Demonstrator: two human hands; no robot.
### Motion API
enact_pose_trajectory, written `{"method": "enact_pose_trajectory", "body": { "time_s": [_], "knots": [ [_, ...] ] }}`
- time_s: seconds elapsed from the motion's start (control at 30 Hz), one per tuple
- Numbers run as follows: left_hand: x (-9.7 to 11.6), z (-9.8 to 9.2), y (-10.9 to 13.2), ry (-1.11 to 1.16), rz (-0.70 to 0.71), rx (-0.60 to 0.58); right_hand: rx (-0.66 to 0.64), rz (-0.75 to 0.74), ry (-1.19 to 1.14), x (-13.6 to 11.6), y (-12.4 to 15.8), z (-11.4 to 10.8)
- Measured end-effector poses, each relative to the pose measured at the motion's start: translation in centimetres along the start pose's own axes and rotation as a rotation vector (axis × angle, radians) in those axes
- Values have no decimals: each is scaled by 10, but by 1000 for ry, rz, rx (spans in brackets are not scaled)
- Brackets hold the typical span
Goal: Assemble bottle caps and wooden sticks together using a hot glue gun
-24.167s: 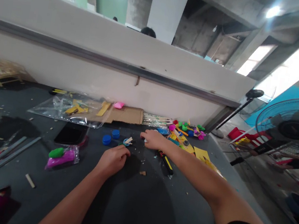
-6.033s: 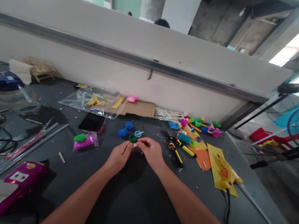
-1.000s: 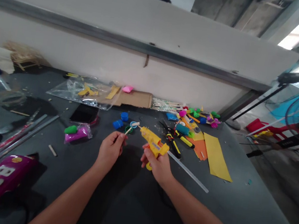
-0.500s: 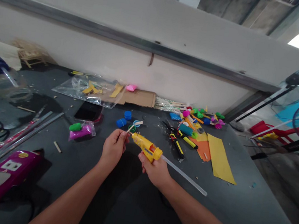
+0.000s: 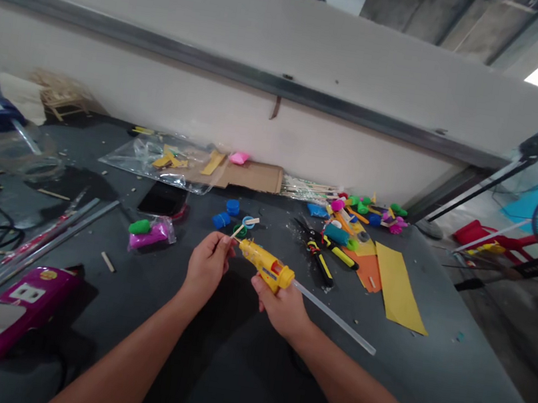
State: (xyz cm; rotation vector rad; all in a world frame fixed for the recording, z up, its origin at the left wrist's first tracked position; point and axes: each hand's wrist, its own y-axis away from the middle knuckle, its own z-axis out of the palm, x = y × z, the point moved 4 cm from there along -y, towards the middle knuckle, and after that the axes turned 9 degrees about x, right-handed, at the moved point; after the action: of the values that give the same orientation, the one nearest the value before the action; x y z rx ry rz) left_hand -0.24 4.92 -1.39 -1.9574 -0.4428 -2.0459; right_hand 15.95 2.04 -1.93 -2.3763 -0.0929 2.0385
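Note:
My right hand (image 5: 281, 303) is wrapped around the handle of a yellow hot glue gun (image 5: 262, 262), its nozzle pointing left. A long translucent glue stick (image 5: 335, 318) sticks out of the gun's back end. Between thumb and fingers of my left hand (image 5: 208, 263) is a thin wooden stick (image 5: 240, 229), slanting up and away, with a short crosspiece at its far end. The nozzle is at the stick's lower part, close to my left fingertips; whether it touches cannot be made out. Blue bottle caps (image 5: 221, 220) lie just beyond on the table.
Pliers (image 5: 319, 261), yellow paper (image 5: 400, 288) and colourful clay pieces lie to the right. A phone (image 5: 163, 199), a bagged purple clay lump (image 5: 156, 233) and a purple power strip (image 5: 12, 311) are on the left. Cardboard (image 5: 252, 176) and a plastic bag lie along the back panel.
The whole view has shifted slightly, so everything appears a little further right. Both hands keep the same grip, with the glue gun's nozzle still at the wooden stick.

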Motion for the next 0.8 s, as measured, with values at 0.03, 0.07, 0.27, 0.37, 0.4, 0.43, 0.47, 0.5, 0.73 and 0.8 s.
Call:
{"method": "enact_pose_trajectory", "body": {
  "time_s": [0.03, 0.07, 0.27, 0.37, 0.4, 0.43, 0.47, 0.5, 0.73, 0.8],
  "knots": [
    [0, 0, 0, 3, -5, -3, 12, -18, 33, 0, 0, -1],
    [-1, 1, 0, 4, -11, -6, 20, -33, 61, 0, 0, -1],
    [0, 1, 0, 13, -23, -3, 28, -68, 136, 4, -1, 0],
    [0, 1, 0, 24, -27, -3, 24, -71, 106, 6, 0, 0],
    [0, 2, 0, 28, -27, -4, 23, -71, 98, 6, 0, 0],
    [0, 2, 0, 30, -26, -5, 20, -71, 96, 7, 0, 0],
    [0, 2, 0, 30, -25, -5, 18, -72, 99, 7, 0, -1],
    [0, 2, 0, 29, -23, -6, 17, -74, 105, 8, 0, -1],
    [0, 2, 0, 27, -32, -9, 24, -71, 200, 6, -1, 0],
    [0, 2, 1, 25, -31, -12, 33, -60, 190, 4, -1, 0]
  ]
}}
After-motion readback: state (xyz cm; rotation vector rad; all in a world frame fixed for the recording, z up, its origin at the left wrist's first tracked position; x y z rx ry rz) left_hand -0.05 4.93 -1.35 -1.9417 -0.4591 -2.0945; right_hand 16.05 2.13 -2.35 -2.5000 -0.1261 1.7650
